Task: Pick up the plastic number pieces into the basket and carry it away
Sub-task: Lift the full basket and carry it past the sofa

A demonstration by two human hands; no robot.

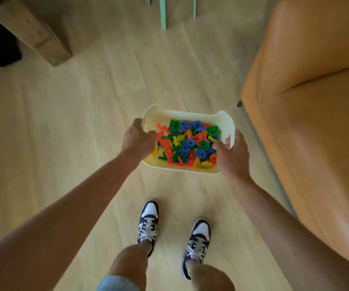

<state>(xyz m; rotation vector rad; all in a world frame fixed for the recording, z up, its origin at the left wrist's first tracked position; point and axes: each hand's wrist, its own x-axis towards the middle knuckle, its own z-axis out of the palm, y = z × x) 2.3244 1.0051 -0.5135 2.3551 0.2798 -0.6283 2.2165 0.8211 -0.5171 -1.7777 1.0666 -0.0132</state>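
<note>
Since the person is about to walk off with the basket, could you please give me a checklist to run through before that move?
1. Left hand grips the left end of the white plastic basket: ok.
2. Right hand grips its right end, a finger through the handle slot: ok.
3. Coloured plastic number pieces lie below the rim: ok.
4. Stray pieces on the light wooden floor: none in view, ok.
5. Way ahead: mint-green furniture legs stand straight ahead, orange sofa close on the right: not ok, probably steer left.
</note>
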